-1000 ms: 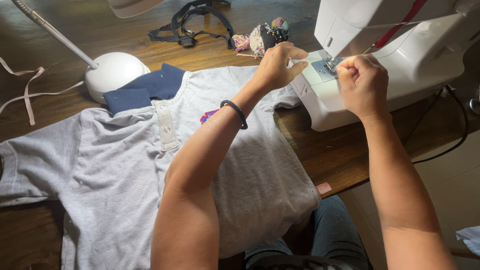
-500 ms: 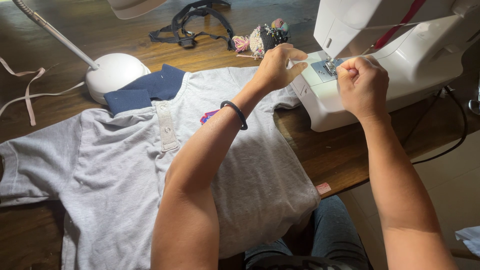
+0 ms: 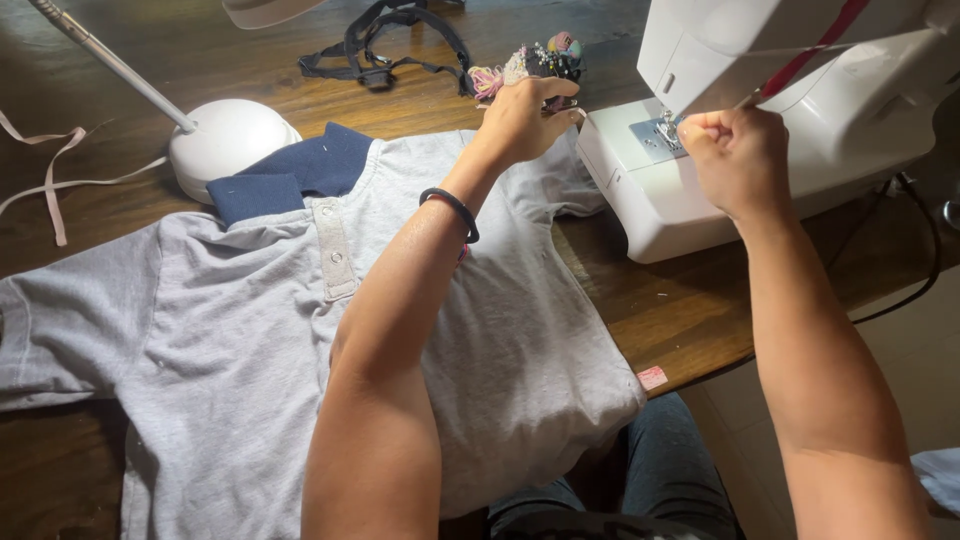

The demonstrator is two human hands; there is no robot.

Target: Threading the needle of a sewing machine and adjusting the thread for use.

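Your right hand (image 3: pixel 738 160) is pinched shut at the white sewing machine (image 3: pixel 800 110), beside its needle plate (image 3: pixel 656 135); whether it grips thread, you cannot tell; your left hand (image 3: pixel 525 118) is curled just left of the machine, above the grey shirt (image 3: pixel 240 330).

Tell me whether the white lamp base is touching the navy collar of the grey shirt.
Touching. The head view shows the navy collar lying right against the lamp base, no wood visible between them.
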